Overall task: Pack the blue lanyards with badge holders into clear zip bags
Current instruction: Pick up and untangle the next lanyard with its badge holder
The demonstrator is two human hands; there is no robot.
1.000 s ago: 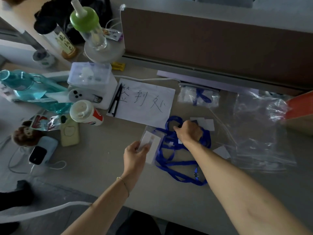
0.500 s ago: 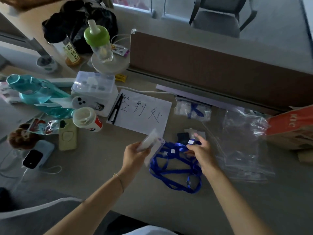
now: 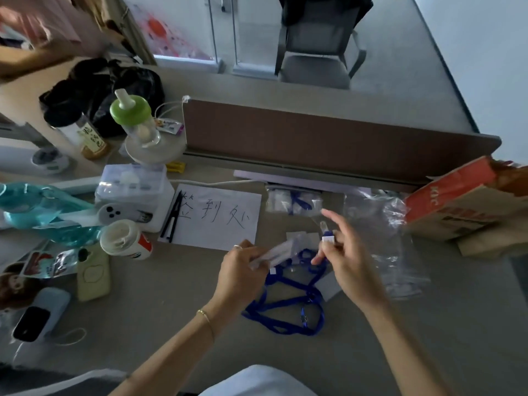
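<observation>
Free bench (image 3: 177,310) in front of me, between my forearms and down to the near edge. Bare strip right of my right hand (image 3: 347,264) too, below the clear zip bags (image 3: 383,241). Between my hands: blue lanyards (image 3: 288,307) tangled on the surface, loops sprawling toward me, snag risk. Left hand (image 3: 243,270) side is crowded: phone (image 3: 93,274), cup on its side (image 3: 125,238), teal bottle (image 3: 43,210), plastic box (image 3: 133,187). Paper sign (image 3: 217,215) lies flat, passable over. Ahead blocked by the brown divider panel (image 3: 328,138). Far right blocked by the orange paper bag (image 3: 463,201). Packed bag (image 3: 293,200) sits just beyond my right fingertips.
</observation>
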